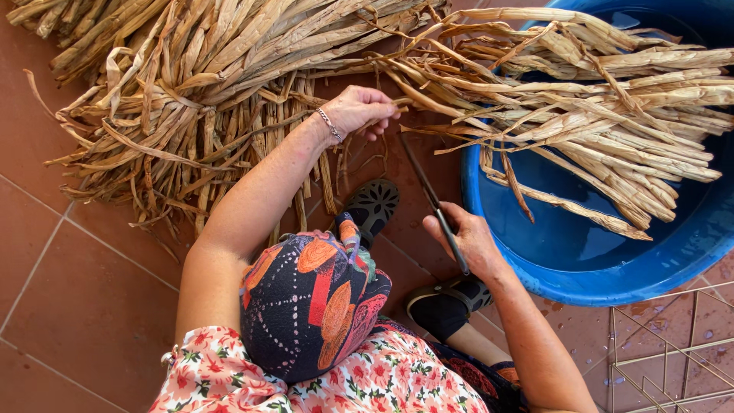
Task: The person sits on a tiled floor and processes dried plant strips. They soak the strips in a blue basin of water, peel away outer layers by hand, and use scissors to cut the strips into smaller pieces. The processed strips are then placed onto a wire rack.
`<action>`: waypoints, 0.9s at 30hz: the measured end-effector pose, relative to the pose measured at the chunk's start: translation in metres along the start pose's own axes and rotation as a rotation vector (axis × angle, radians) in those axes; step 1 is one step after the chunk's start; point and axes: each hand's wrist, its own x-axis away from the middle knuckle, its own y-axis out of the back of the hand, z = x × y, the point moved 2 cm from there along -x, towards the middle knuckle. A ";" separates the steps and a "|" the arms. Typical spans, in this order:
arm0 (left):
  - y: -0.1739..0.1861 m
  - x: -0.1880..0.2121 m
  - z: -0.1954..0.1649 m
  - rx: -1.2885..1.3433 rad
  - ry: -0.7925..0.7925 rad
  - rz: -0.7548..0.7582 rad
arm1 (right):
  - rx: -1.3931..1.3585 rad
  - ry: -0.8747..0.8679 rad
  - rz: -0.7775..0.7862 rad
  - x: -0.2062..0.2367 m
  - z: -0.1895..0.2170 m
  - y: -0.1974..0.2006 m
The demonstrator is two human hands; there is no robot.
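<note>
1. Head view – my left hand [359,111] reaches out ahead of me, fingers curled together and pinching the ends of a few dried leaf strips [428,92] where they cross the gap between the heap and the tub. A thin bracelet [330,125] sits at that wrist.
2. My right hand [468,241] lies nearer to my knees, closed around the handle of a long, narrow knife [430,197]; the dark blade points up and away from me towards my left hand, its tip just short of the strips I pinch.
3. The big heap of dried leaves [191,84] lies spread on the red tiled floor [69,306], to my left and ahead.
4. To my right stands a blue plastic tub [581,268] – a bundle of the same strips lies across it, their ends hanging over the rim towards my left hand.
5. My two feet in dark sandals [372,205] rest on the tiles between my hands.
6. A wire rack [665,359] shows at the lower right corner, beside the tub.
</note>
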 end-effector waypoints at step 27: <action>-0.009 0.000 -0.011 -1.270 -0.543 -0.497 | -0.135 -0.082 0.151 0.027 0.015 0.025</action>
